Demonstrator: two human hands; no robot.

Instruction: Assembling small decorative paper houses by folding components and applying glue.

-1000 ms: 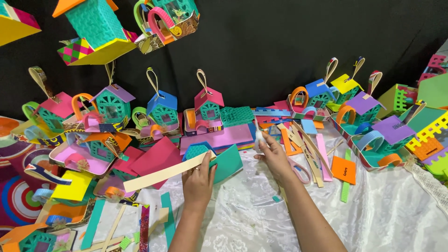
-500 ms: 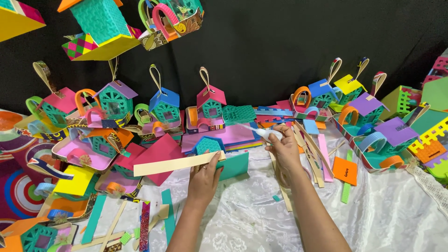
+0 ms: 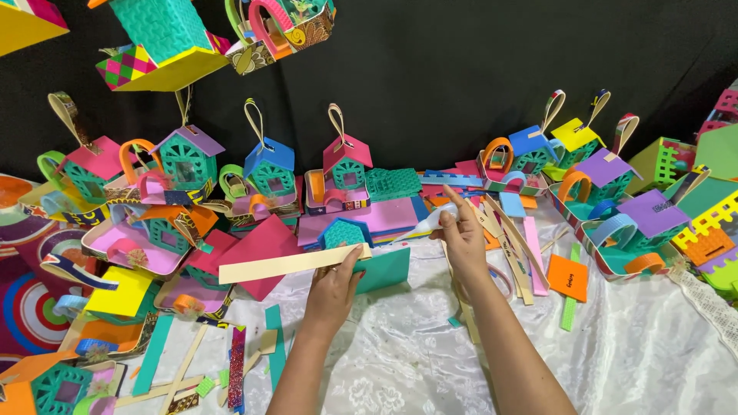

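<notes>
My left hand [image 3: 335, 287] pinches one end of a long cream paper strip [image 3: 284, 264], held level above the white cloth [image 3: 400, 353]. A teal foam sheet [image 3: 384, 269] lies just behind that hand. My right hand [image 3: 464, 234] grips a small white glue tube [image 3: 425, 224], its tip pointing left toward the strip's right end. A small teal house front with a blue roof [image 3: 344, 232] stands just beyond the strip.
Colourful foam houses with loop handles [image 3: 269, 165] line the back against a black backdrop [image 3: 461, 69]. Loose strips [image 3: 513, 246] and an orange card [image 3: 568, 277] lie to the right. More cut pieces [image 3: 237, 367] lie near left. Crafts hang overhead [image 3: 165, 38].
My right hand has lifted the glue tube from the strip pile and turned its tip leftward. My left hand keeps the cream strip, raised slightly.
</notes>
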